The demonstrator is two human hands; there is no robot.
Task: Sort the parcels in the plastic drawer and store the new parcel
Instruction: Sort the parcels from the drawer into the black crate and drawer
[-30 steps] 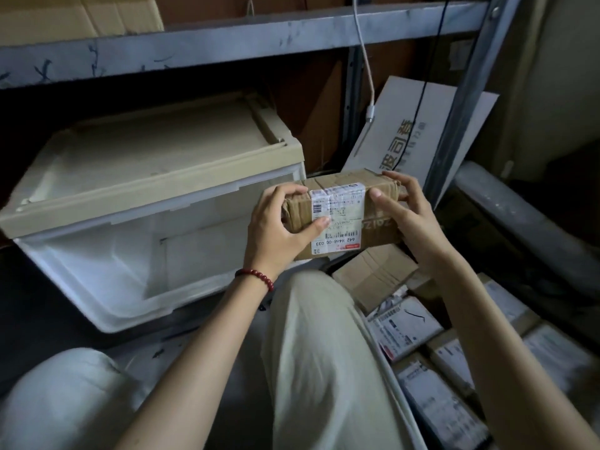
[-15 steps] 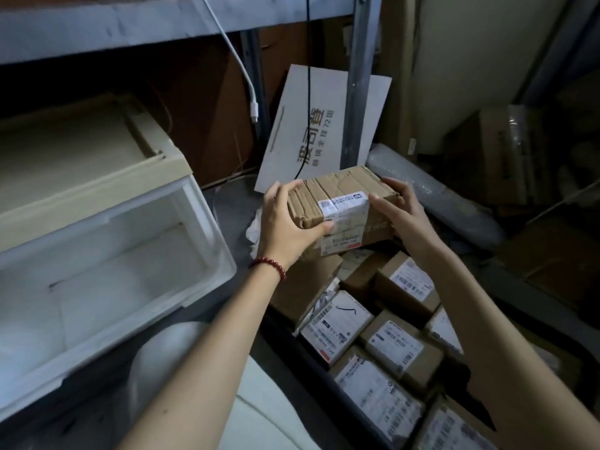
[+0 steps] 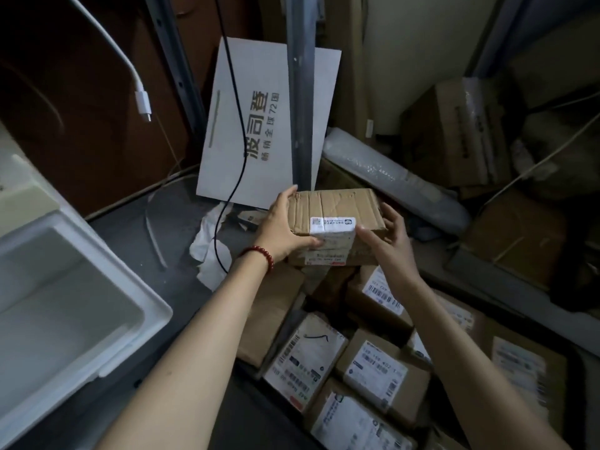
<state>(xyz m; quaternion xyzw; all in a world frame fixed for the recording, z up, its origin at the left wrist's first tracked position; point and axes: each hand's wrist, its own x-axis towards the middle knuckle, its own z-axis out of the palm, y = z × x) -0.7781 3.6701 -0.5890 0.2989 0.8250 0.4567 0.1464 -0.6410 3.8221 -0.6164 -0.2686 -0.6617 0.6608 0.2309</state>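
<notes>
The white board [image 3: 269, 125] bears large grey characters turned sideways, 波司登, with a smaller line beside them, 畅销全球72国. The parcel [image 3: 334, 206] carries a white label [image 3: 332, 224] folded over its top edge, with a square code and print too small to read. The boxes [image 3: 376, 375] below it have barcode labels, but their digits are too blurred to read.

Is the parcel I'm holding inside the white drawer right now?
No, the left hand and right hand hold the parcel over the pile of boxes, well right of the drawer.
</notes>
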